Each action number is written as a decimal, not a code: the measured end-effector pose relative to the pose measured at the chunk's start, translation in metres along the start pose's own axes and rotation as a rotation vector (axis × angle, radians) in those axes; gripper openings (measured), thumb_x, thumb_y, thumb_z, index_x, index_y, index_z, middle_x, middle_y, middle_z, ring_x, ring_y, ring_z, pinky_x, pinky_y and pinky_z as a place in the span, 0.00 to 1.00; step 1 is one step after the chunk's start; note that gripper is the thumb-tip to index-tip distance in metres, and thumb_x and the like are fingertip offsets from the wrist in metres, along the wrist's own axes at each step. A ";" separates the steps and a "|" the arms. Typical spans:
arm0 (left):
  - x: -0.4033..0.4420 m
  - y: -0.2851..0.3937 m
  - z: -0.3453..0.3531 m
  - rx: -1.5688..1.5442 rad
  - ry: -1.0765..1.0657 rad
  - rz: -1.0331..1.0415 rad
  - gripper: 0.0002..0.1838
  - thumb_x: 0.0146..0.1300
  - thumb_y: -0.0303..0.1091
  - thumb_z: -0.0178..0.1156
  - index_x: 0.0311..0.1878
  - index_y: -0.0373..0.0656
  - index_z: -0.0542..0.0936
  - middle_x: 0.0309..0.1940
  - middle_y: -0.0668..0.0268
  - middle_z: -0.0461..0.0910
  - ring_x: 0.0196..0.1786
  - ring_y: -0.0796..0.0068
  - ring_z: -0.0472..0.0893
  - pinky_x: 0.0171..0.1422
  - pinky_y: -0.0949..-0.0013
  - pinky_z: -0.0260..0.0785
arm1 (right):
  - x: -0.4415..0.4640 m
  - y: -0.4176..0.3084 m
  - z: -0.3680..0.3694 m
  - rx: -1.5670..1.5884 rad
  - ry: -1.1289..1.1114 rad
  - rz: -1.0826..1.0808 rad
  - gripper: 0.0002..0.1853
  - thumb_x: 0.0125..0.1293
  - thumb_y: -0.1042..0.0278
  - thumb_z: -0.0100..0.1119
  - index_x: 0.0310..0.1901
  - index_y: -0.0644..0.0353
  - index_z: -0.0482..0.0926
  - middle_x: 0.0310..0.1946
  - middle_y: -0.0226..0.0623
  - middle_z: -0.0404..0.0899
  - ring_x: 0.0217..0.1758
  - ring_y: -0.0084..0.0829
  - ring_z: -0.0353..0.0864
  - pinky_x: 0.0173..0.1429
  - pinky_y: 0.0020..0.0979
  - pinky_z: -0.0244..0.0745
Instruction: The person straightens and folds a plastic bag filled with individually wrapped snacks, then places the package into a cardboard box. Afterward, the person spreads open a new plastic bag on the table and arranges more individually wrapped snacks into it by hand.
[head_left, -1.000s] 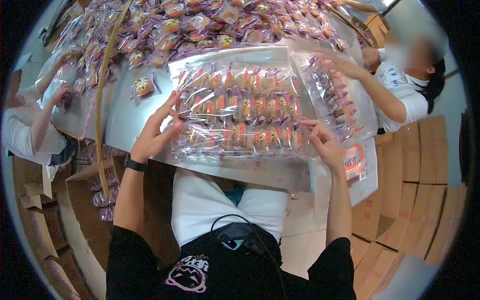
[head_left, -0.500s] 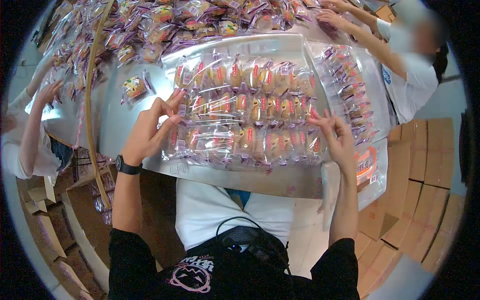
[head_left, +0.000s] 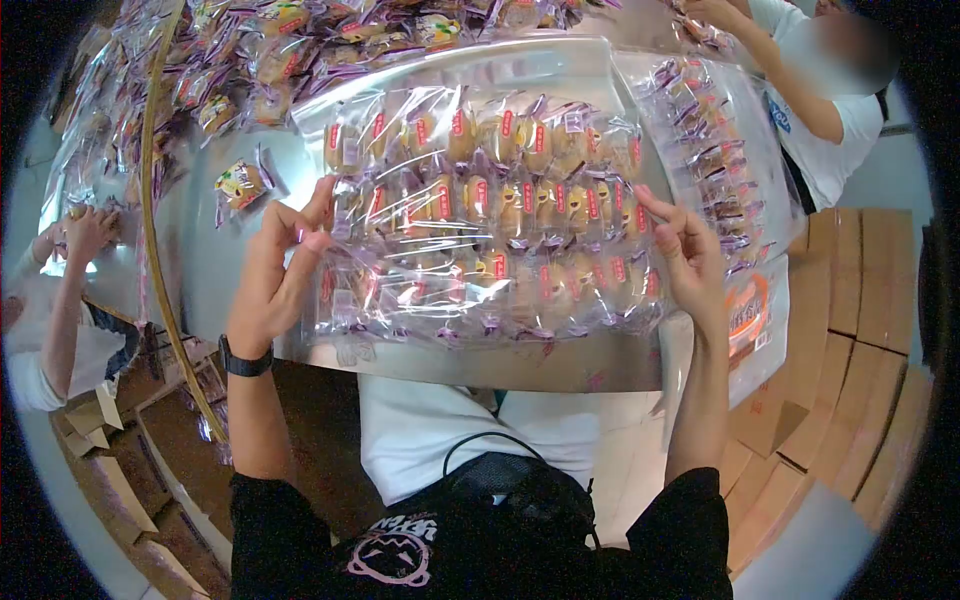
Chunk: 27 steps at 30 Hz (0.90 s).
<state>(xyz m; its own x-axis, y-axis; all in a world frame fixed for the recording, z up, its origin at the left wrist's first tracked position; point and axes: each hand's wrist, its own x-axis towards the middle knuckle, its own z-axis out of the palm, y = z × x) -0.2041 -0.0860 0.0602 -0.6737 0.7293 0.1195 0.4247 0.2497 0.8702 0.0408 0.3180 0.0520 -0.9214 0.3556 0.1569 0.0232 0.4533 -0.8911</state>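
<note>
In front of me lies a large clear plastic bag (head_left: 480,250) with three rows of individually wrapped small cakes (head_left: 510,205) inside. The wrappers are see-through with red labels and purple edges. My left hand (head_left: 280,265) grips the bag's left side, thumb and fingers bent around the film. My right hand (head_left: 690,250) holds the right side the same way, its index finger at the end of the middle row. Glare on the film hides some of the cakes.
Loose wrapped cakes (head_left: 270,60) are heaped at the back left, and a single one (head_left: 240,185) lies nearer. Another filled bag (head_left: 715,150) sits to the right. A curved strip (head_left: 155,200) borders the left. Cardboard boxes (head_left: 850,290) stand at right; co-workers flank the table.
Both hands have moved slightly apart, stretching the bag wider, and the bag looks nearer. The left co-worker's hands have lowered. My view has shifted a little.
</note>
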 end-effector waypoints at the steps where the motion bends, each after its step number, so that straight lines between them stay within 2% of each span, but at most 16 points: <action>1: -0.001 0.005 -0.001 0.014 -0.020 -0.023 0.09 0.80 0.29 0.55 0.42 0.40 0.66 0.70 0.41 0.77 0.57 0.73 0.83 0.59 0.67 0.72 | -0.001 -0.003 -0.001 -0.013 -0.004 0.033 0.17 0.81 0.63 0.59 0.33 0.61 0.69 0.63 0.53 0.85 0.65 0.29 0.82 0.51 0.28 0.77; 5: -0.019 0.002 0.009 -0.258 0.072 -0.105 0.10 0.79 0.25 0.57 0.40 0.39 0.66 0.65 0.38 0.81 0.70 0.63 0.79 0.64 0.65 0.73 | -0.023 -0.010 -0.005 -0.040 -0.029 0.125 0.17 0.82 0.63 0.58 0.34 0.62 0.69 0.57 0.51 0.88 0.48 0.19 0.82 0.46 0.25 0.76; 7: -0.026 0.005 0.013 -0.350 0.099 -0.110 0.10 0.78 0.24 0.57 0.39 0.39 0.67 0.60 0.39 0.83 0.74 0.57 0.76 0.68 0.64 0.73 | -0.030 -0.012 -0.002 0.030 -0.001 0.178 0.17 0.82 0.62 0.59 0.34 0.61 0.69 0.55 0.49 0.89 0.40 0.15 0.77 0.42 0.23 0.72; 11: -0.024 -0.005 0.015 -0.390 0.173 -0.166 0.12 0.78 0.25 0.59 0.36 0.40 0.69 0.51 0.46 0.88 0.70 0.56 0.80 0.70 0.63 0.73 | -0.028 -0.001 0.007 0.153 0.097 0.250 0.18 0.82 0.59 0.59 0.34 0.58 0.69 0.48 0.43 0.91 0.32 0.11 0.69 0.34 0.21 0.66; 17: -0.018 -0.014 0.012 -0.429 0.244 -0.197 0.13 0.76 0.27 0.63 0.34 0.42 0.70 0.46 0.51 0.89 0.66 0.58 0.84 0.60 0.68 0.76 | -0.024 0.002 0.010 0.288 0.177 0.313 0.18 0.83 0.55 0.57 0.34 0.56 0.69 0.43 0.40 0.91 0.32 0.11 0.71 0.32 0.19 0.66; 20: -0.012 -0.007 0.008 -0.415 0.294 -0.259 0.13 0.75 0.26 0.64 0.34 0.43 0.71 0.45 0.53 0.89 0.64 0.59 0.85 0.56 0.72 0.75 | -0.018 -0.004 0.006 0.193 0.197 0.404 0.18 0.82 0.57 0.59 0.35 0.57 0.69 0.43 0.39 0.90 0.32 0.11 0.73 0.34 0.19 0.69; 23: -0.013 -0.006 0.013 -0.407 0.302 -0.257 0.12 0.74 0.25 0.65 0.34 0.43 0.73 0.46 0.53 0.89 0.64 0.61 0.85 0.52 0.74 0.75 | -0.022 0.003 0.009 0.248 0.185 0.370 0.17 0.81 0.59 0.62 0.35 0.58 0.72 0.43 0.37 0.89 0.36 0.12 0.75 0.36 0.18 0.70; 27: -0.023 -0.024 0.027 -0.459 0.370 -0.219 0.12 0.71 0.22 0.68 0.33 0.42 0.75 0.50 0.48 0.89 0.63 0.63 0.85 0.52 0.73 0.76 | -0.032 0.004 0.025 0.140 0.280 0.290 0.14 0.77 0.64 0.67 0.34 0.61 0.77 0.42 0.30 0.85 0.39 0.14 0.76 0.38 0.19 0.70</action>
<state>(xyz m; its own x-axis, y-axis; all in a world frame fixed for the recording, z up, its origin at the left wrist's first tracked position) -0.1829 -0.0917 0.0237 -0.9151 0.4031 0.0013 0.0056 0.0096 0.9999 0.0604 0.2881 0.0327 -0.7430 0.6691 -0.0160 0.1951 0.1936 -0.9615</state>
